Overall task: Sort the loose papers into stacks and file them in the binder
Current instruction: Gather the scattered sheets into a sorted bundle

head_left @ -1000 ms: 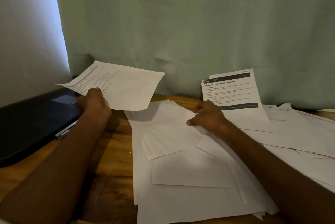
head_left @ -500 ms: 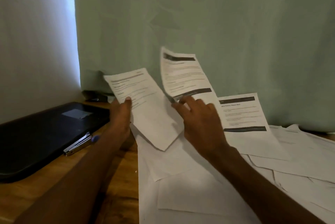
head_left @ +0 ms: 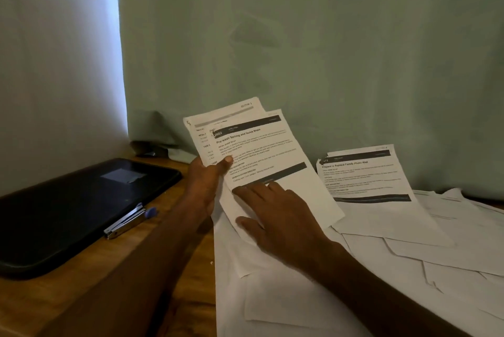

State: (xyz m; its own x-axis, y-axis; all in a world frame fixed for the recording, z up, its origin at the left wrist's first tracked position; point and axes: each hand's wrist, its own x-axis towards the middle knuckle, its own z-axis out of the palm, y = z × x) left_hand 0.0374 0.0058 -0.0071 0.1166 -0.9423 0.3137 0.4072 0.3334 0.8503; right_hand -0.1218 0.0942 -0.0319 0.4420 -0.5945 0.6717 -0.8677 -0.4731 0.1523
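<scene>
White sheets pinched in left hand; right hand fingers flat on them.

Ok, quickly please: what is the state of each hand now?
Left hand: grips two printed sheets.
Right hand: open, fingers flat on the front sheet.

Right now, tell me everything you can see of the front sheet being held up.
The front sheet is a white printed page headed "Pre-wash Sorting and Quick Wash", with a dark band across its top and another lower down. It is held up tilted, overlapping a second sheet behind it. The left hand pinches both at their left edge, thumb on the print. The right hand lies with its fingers flat on the lower part.
</scene>
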